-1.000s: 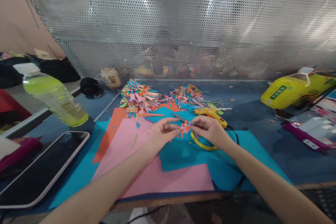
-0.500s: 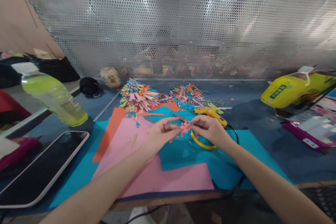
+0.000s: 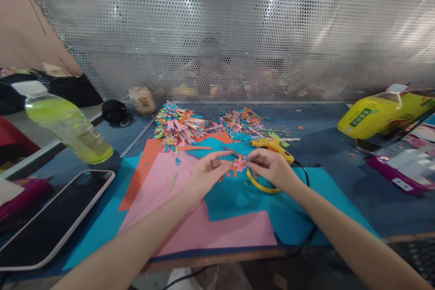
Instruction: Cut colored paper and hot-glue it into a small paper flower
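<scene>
A small pink and orange paper flower [image 3: 239,163] is held up between my two hands, above the blue paper sheets [image 3: 238,204]. My right hand [image 3: 272,166] pinches its right edge between thumb and fingers. At the left edge, my left hand [image 3: 211,171] has thumb and fingertips drawn together on a bit of orange paper at the flower. Just below my right hand shows the yellow handle of a pair of scissors [image 3: 260,186], partly covered by the hand. Behind that hand lies a yellow glue gun [image 3: 273,145] with a black cord.
Pink paper [image 3: 163,208] and an orange sheet [image 3: 142,167] lie left. Behind them stand clustered paper flowers [image 3: 178,127] and a heap of paper strips [image 3: 239,122]. A phone [image 3: 57,217] and a green drink bottle [image 3: 70,122] are left; a yellow bottle [image 3: 363,118] lies right.
The fingers of my left hand have closed a little more toward the thumb beside the flower. My right hand and the flower stay almost where they were.
</scene>
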`<state>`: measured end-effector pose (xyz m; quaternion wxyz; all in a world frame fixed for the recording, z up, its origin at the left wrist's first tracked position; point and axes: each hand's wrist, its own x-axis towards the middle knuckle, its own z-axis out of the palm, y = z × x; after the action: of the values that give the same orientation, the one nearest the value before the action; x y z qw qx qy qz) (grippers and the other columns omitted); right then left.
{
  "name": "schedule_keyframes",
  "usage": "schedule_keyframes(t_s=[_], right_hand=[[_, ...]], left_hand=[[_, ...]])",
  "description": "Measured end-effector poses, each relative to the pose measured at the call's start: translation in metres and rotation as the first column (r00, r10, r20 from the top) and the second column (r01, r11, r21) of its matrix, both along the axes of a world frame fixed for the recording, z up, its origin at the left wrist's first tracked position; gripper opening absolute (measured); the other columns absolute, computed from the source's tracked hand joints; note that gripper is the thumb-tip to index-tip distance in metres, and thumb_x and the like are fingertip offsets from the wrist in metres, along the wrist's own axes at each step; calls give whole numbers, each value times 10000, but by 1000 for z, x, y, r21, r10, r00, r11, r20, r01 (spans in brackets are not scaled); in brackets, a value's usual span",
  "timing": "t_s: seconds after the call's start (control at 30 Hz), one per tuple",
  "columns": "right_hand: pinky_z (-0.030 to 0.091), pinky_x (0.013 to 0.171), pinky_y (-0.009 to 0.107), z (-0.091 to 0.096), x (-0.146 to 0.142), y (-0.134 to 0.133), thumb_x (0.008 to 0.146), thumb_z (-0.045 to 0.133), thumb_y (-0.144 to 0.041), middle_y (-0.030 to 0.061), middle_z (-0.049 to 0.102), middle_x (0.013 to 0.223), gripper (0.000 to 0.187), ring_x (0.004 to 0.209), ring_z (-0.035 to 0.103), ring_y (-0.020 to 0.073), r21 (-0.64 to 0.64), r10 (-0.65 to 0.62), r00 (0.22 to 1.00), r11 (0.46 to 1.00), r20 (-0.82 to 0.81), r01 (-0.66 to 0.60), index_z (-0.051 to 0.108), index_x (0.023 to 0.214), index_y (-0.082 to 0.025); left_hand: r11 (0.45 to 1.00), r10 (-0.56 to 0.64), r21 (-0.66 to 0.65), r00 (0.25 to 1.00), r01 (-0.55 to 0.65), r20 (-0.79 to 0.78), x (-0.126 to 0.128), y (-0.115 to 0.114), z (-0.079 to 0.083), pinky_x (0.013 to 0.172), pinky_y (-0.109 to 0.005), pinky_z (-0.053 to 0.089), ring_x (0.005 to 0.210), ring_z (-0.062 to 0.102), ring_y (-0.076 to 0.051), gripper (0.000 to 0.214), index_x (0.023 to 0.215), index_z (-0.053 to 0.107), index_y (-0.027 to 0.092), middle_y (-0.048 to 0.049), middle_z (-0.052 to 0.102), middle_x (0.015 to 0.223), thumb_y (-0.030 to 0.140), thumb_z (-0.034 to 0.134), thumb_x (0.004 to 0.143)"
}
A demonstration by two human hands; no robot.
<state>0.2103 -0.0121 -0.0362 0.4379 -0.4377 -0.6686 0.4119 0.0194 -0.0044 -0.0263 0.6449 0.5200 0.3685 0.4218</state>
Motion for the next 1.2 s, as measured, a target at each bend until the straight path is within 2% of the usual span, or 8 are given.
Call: schedule_keyframes(t_s=[0.2,0.4,0.57,0.73,0.9,1.0,1.2], right_hand=[[442,497,244,-1,-1,0,733,601,-291,3,593,667,141,496,531,99,-1,-3,1000,1000,7,3,522,770,-181],[479,582,279,-1,-2,-1,739,586,-287,23,613,703,126,653,608,159,19,-20,999,1000,36,19,521,778,-188],[493,595,282,-4,-1,-1,741,582,-289,33,627,729,131,671,618,163,43,-37,997,998,65,34,519,782,-182],[504,631,289,-6,-1,-1,734,587,-291,39,633,753,138,705,628,170,87,-61,995,995,77,54,523,780,-177],[509,617,287,-4,-3,-2,727,590,-292,40,636,745,138,696,633,171,111,-84,993,991,77,75,525,767,-177],[513,620,288,-4,-3,-2,721,593,-290,41,636,744,139,695,636,171,111,-81,994,991,67,73,525,760,-175],[510,620,283,-2,-7,-6,734,578,-289,48,633,741,142,676,622,161,121,-81,990,990,117,67,543,780,-160]], left_hand=[[1000,17,-20,1000,-17,-23,1,-2,2,500,-201,377,593,539,-100,358,1009,597,147,-41,643,712,355,608,718],[999,-8,-37,1000,8,-13,-1,-1,-1,509,-212,373,618,535,-107,382,1037,585,159,-64,653,813,373,601,721],[999,-18,-47,1000,18,-2,-2,-2,1,516,-212,363,635,540,-116,386,1034,595,163,-57,648,798,372,614,710],[999,6,-46,1000,-5,19,0,-3,3,483,-206,328,572,510,-104,422,1042,593,138,-23,605,646,334,660,674],[998,-15,-53,999,17,36,-1,-3,3,488,-199,339,591,521,-97,384,1031,592,142,-37,625,745,321,642,695],[998,-29,-49,999,30,28,0,-2,2,476,-186,339,558,514,-82,395,1041,575,135,-13,616,668,293,655,688],[997,-40,70,998,37,37,2,4,-12,650,-242,443,705,614,-144,478,1016,529,152,-18,651,716,218,736,590]])
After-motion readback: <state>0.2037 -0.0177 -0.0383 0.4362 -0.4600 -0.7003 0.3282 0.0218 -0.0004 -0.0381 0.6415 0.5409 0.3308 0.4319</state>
